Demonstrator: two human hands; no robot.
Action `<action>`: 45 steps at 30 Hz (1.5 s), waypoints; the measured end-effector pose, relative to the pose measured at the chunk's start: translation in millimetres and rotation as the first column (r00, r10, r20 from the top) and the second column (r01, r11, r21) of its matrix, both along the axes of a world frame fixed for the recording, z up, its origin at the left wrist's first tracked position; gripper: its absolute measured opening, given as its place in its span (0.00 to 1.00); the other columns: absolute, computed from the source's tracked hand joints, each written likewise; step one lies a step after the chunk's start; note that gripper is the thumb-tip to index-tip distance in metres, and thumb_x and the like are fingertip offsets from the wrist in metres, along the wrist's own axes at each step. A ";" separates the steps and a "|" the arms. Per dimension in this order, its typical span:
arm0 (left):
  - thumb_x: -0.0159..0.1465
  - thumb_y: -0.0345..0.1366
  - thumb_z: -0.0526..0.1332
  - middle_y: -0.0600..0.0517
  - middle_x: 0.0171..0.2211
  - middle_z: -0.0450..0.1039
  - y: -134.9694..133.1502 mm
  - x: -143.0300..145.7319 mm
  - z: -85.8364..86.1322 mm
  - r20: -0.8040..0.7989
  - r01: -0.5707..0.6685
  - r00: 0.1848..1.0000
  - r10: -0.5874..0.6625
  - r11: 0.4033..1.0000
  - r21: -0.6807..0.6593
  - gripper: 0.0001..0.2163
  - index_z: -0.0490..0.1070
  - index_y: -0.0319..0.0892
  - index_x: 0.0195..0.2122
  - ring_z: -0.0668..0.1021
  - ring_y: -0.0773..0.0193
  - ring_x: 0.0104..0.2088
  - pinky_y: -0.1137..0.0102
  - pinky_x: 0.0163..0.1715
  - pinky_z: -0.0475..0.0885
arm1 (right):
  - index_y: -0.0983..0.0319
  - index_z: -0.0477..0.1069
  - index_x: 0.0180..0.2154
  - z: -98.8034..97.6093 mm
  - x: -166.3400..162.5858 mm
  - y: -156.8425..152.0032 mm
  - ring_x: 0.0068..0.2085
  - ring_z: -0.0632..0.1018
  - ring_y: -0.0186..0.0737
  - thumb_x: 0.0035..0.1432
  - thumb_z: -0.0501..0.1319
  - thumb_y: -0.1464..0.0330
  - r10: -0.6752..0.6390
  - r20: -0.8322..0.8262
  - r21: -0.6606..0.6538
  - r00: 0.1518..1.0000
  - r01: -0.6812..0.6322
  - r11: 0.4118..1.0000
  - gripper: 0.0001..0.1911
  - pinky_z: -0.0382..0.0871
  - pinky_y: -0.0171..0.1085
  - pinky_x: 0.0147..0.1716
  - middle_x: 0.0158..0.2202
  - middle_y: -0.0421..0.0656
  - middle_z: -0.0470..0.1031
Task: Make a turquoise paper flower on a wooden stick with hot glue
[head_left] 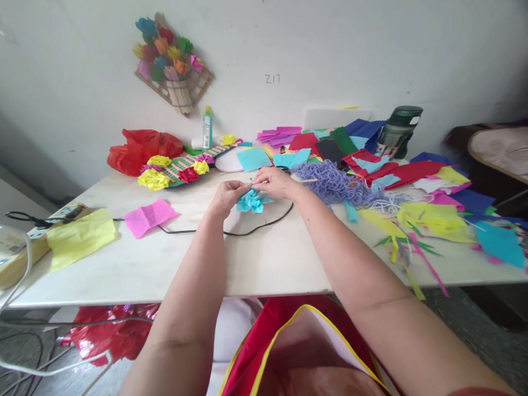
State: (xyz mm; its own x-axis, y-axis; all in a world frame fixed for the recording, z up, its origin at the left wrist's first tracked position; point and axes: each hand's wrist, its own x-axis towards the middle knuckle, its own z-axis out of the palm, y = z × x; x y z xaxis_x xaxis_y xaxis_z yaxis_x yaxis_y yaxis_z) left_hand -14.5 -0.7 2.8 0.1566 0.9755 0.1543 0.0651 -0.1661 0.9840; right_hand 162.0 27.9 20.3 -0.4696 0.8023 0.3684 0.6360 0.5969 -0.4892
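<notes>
Over the middle of the table, a light-blue paper flower [251, 201] with crumpled petals hangs between my two hands. My left hand [228, 197] pinches it from the left, fingers closed at its top. My right hand [274, 183] is closed at the same spot from the right, thumb and fingertips nearly meeting the left ones. The exact piece under the fingertips is hidden. A black cable [248, 232] curves across the table just below the flower. Right of my right hand lies a tangle of purple yarn [330, 180].
Yellow and red paper flowers [154, 178] decorate a green panel at the back left, near a red plastic bag [145, 151] and a glue bottle [207, 128]. Coloured paper sheets [433, 222] and a dark bottle [399, 129] crowd the right. A power strip [6, 267] sits far left.
</notes>
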 end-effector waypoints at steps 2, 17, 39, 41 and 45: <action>0.40 0.50 0.73 0.55 0.16 0.64 -0.8 0.3 0.5 -0.005 0.004 1.000 -0.004 1.000 0.002 0.20 0.70 0.39 0.19 0.62 0.72 0.18 0.73 0.19 0.53 | 0.62 0.81 0.31 0.5 1.1 -0.1 0.39 0.77 0.34 0.55 0.63 0.70 0.015 -0.005 0.010 1.000 -0.015 1.000 0.07 0.67 0.32 0.42 0.40 0.42 0.79; 0.43 0.42 0.65 0.57 0.18 0.61 1.4 -2.9 0.2 0.010 -0.070 0.998 0.070 0.998 -0.008 0.11 0.67 0.40 0.20 0.63 0.70 0.20 0.72 0.20 0.54 | 0.58 0.82 0.32 5.5 -7.9 -13.2 0.36 0.76 0.34 0.56 0.65 0.69 -0.119 -0.022 0.135 0.993 0.121 0.983 0.06 0.64 0.34 0.35 0.42 0.40 0.79; 0.40 0.43 0.71 0.54 0.20 0.69 4.0 -5.5 -1.3 0.073 -0.021 0.997 0.023 1.000 -0.023 0.14 0.73 0.39 0.23 0.69 0.70 0.21 0.73 0.22 0.62 | 0.58 0.82 0.33 9.0 -7.6 -17.1 0.40 0.76 0.37 0.58 0.64 0.69 -0.165 0.002 0.211 0.986 0.161 0.964 0.06 0.64 0.35 0.36 0.44 0.41 0.77; 0.39 0.44 0.73 0.54 0.21 0.71 4.7 -6.0 -1.7 0.062 0.014 0.998 -0.014 1.000 -0.014 0.17 0.73 0.39 0.23 0.70 0.69 0.22 0.72 0.24 0.64 | 0.58 0.82 0.33 8.7 -6.5 -16.2 0.40 0.76 0.37 0.58 0.64 0.69 -0.172 -0.001 0.210 0.985 0.168 0.963 0.07 0.64 0.36 0.36 0.44 0.41 0.77; 0.39 0.45 0.74 0.53 0.21 0.72 4.3 -4.7 -0.9 0.021 0.005 1.000 -0.005 1.000 0.004 0.18 0.73 0.38 0.23 0.70 0.69 0.22 0.72 0.25 0.66 | 0.58 0.81 0.33 7.7 -4.9 -15.5 0.41 0.76 0.37 0.58 0.63 0.69 -0.178 0.003 0.217 0.984 0.173 0.961 0.07 0.65 0.35 0.36 0.45 0.41 0.78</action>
State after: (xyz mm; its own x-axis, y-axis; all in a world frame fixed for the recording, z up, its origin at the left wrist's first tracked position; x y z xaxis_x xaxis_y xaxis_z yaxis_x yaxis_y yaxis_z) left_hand -19.2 3.7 2.0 0.1582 0.9741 0.1615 0.0435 -0.1703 0.9844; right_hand 157.1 12.4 28.0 -0.3388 0.7760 0.5321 0.7492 0.5646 -0.3462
